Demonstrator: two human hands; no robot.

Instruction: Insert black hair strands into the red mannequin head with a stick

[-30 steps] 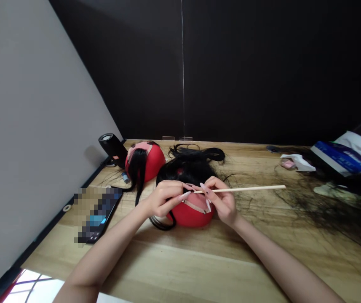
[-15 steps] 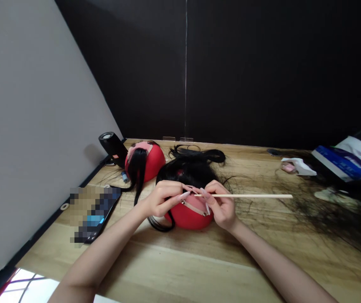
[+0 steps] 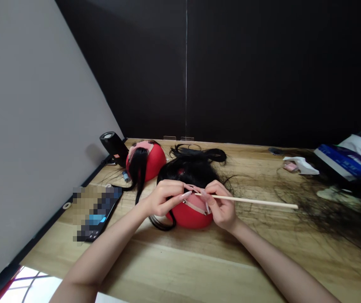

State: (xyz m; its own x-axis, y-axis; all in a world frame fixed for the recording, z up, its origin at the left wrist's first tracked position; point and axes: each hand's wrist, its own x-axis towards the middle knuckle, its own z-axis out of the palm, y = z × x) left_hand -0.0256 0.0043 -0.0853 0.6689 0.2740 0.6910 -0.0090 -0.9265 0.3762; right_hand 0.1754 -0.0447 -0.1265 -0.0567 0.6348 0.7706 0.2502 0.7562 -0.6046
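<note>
a: in the head view, what is the right hand (image 3: 223,207) doing?

b: its fingers grip a thin, pale stick (image 3: 259,202) close to its left end; the rest pokes out to the right, tilting slightly down.

a: and the left hand (image 3: 164,198)?

b: its thumb and forefinger come close together beside the stick's tip, at the pink cap (image 3: 197,202). i cannot tell whether they pinch the cloth, a strand or nothing.

a: where is that cap?

b: on the nearer red dummy head (image 3: 191,221), around the middle of the desk (image 3: 180,269), under both hands. a pale band (image 3: 195,207) with small metal bits edges the cap on the near side, and long black hair (image 3: 196,168) spreads out behind.

a: what's over on the left?

b: a second red head (image 3: 157,162) with a dark lock (image 3: 138,166) hanging down it, just beside a black speaker (image 3: 114,150). nearer are a partly blurred phone (image 3: 109,206) and a white ring (image 3: 67,206) at the desk's edge.

a: and on the right?

b: a tangle of loose hair (image 3: 332,212), a crumpled white tissue (image 3: 303,165) and a blue packet (image 3: 346,162).
</note>
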